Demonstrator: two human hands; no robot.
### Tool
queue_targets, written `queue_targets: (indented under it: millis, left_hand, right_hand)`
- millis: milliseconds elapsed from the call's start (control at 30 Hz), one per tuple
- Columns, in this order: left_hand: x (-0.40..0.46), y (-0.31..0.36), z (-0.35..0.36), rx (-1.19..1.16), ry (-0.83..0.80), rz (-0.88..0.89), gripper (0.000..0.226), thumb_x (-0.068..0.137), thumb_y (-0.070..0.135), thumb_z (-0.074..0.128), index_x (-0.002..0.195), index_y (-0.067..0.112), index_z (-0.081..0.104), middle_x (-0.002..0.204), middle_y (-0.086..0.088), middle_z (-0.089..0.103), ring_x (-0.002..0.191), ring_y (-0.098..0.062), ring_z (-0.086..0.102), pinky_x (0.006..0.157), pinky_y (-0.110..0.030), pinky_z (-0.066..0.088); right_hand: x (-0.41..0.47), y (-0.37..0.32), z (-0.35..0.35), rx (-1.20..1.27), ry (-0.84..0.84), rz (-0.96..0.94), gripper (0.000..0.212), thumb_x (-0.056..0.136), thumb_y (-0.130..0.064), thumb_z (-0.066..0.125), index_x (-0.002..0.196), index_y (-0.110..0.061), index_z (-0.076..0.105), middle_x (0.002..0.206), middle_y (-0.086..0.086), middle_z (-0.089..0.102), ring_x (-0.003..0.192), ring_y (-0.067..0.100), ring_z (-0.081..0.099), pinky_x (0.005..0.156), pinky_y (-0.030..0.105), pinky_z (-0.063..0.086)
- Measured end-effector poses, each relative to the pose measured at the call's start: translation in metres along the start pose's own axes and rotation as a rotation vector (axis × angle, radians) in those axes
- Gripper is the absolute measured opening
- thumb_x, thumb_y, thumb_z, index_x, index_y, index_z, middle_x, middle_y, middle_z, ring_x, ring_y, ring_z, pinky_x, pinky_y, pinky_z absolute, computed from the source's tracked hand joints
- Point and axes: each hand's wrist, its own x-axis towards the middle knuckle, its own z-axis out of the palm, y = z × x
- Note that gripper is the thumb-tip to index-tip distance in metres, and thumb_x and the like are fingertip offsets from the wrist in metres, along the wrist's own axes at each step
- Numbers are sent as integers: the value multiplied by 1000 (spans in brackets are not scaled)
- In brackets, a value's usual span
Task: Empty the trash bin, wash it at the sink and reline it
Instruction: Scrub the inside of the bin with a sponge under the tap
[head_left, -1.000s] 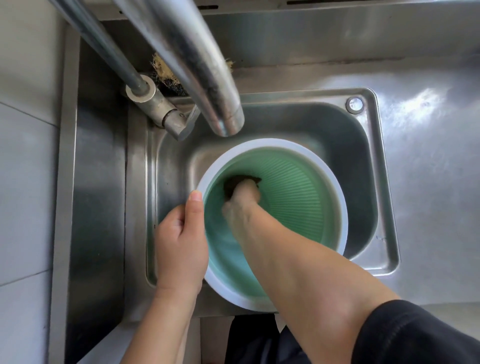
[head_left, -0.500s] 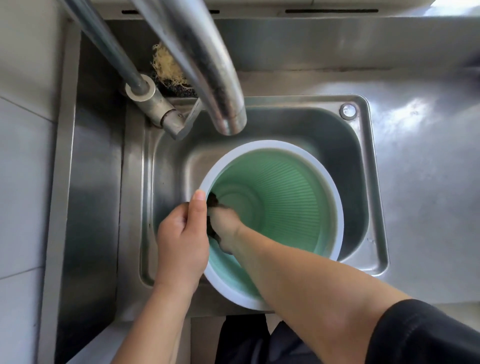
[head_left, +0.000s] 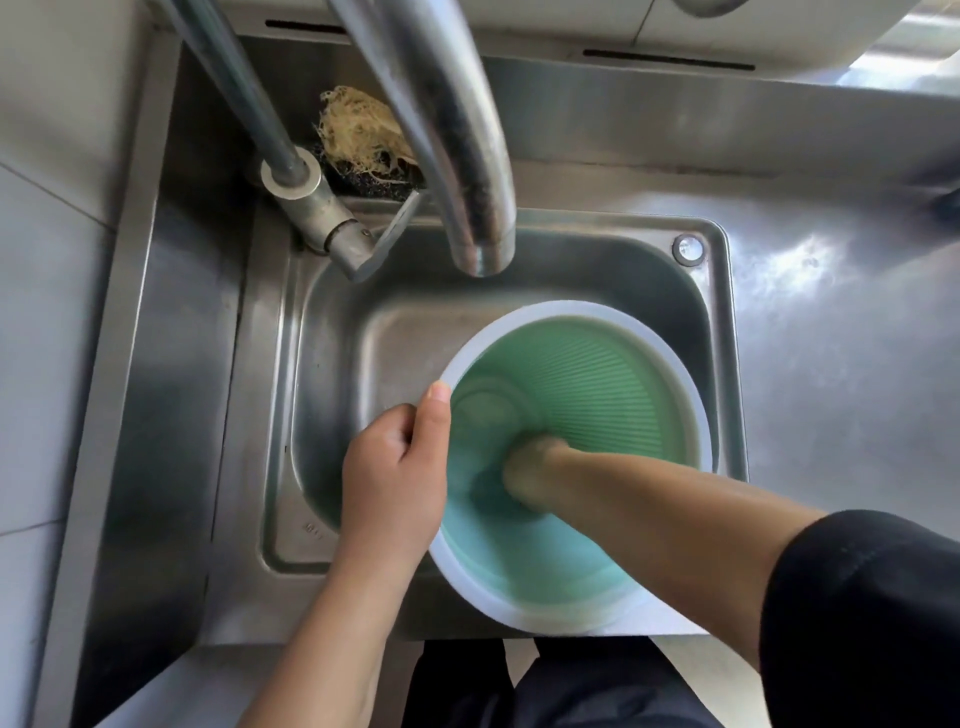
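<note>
The trash bin (head_left: 670, 358), green and ribbed inside with a white rim, stands tilted in the steel sink (head_left: 395, 322). My left hand (head_left: 395, 478) grips the bin's left rim, thumb lying along the rim. My right hand (head_left: 535, 478) is deep inside the bin against its lower wall, blurred and closed into a fist. Only a dark smudge of the scrubbing pad shows beside that fist. My forearm crosses the bin's near rim.
The faucet spout (head_left: 457, 156) hangs over the sink's back edge, just behind the bin, with no water running. A straw-coloured loofah (head_left: 358, 135) lies behind the tap base. The steel counter (head_left: 841, 364) stretches to the right, and a tiled wall stands at the left.
My right hand has swept from the bin's far-left wall down toward the near lower wall. My left hand keeps its grip on the rim. The view has shifted slightly.
</note>
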Motion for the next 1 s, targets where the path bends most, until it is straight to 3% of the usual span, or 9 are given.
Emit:
queue_targets:
  millis: [67,233,333,467,600,700,800,900,1000]
  left_hand:
    - [2,-1,3,-9,-2,-1,63,84,70,44,70,8,44,48,8,38,46,-8,35,44,-21,31]
    - [0,1,4,-7,-30,40,59,86,68,43,60,15,37,46,9,33,45,-7,30,41,-17,28]
    - [0,1,4,-4,-19,36,62,86,68,44,64,10,36,47,8,32,46,-8,30,41,-17,28]
    - [0,2,4,-2,-1,27,64,85,68,45,65,9,35,47,8,31,46,-10,30,41,-19,27]
    - [1,0,1,-27,-5,-7,72,83,71,44,64,1,38,53,0,35,52,-15,35,50,-31,32]
    - [1,3,2,-27,-13,-1,73,82,71,45,64,1,36,53,1,34,52,-15,33,49,-31,31]
    - [2,6,5,12,-21,22,73,82,72,45,63,2,37,52,0,36,52,-15,34,47,-29,32]
    - [5,5,6,-43,-41,0,80,82,73,45,69,-6,45,59,-7,42,57,-16,40,51,-41,39]
    - [6,2,6,-126,-48,-81,84,80,74,48,75,-9,50,65,-11,48,62,-20,45,61,-55,49]
  right_hand:
    - [9,1,4,-174,91,41,56,102,-20,38,150,3,23,161,20,15,146,42,11,117,53,15]
    - [16,21,-7,-603,237,-101,53,100,-26,37,148,-5,35,156,20,27,140,50,16,111,62,20]
    - [28,39,-16,-535,491,-364,45,99,-19,37,140,-2,47,153,18,36,143,44,21,118,56,14]
    - [33,55,-16,-333,512,-426,50,104,-14,24,150,6,18,162,16,16,150,33,5,123,41,-1]
    - [19,26,18,207,345,-109,63,99,-18,35,154,-2,10,164,14,1,150,32,-3,123,43,3]
    - [10,-6,19,533,0,64,70,93,-24,44,155,-10,16,163,16,0,147,44,1,119,58,9]
    - [1,-36,-4,554,-244,-14,63,88,-31,35,149,-12,32,157,15,26,142,41,25,112,58,23]
    - [-1,-48,-30,1142,-211,-25,47,85,-37,46,126,-18,59,132,10,58,120,30,53,103,46,41]
    - [5,-47,-53,1796,-220,53,35,84,-39,52,105,-14,66,102,7,69,98,27,65,86,41,55]
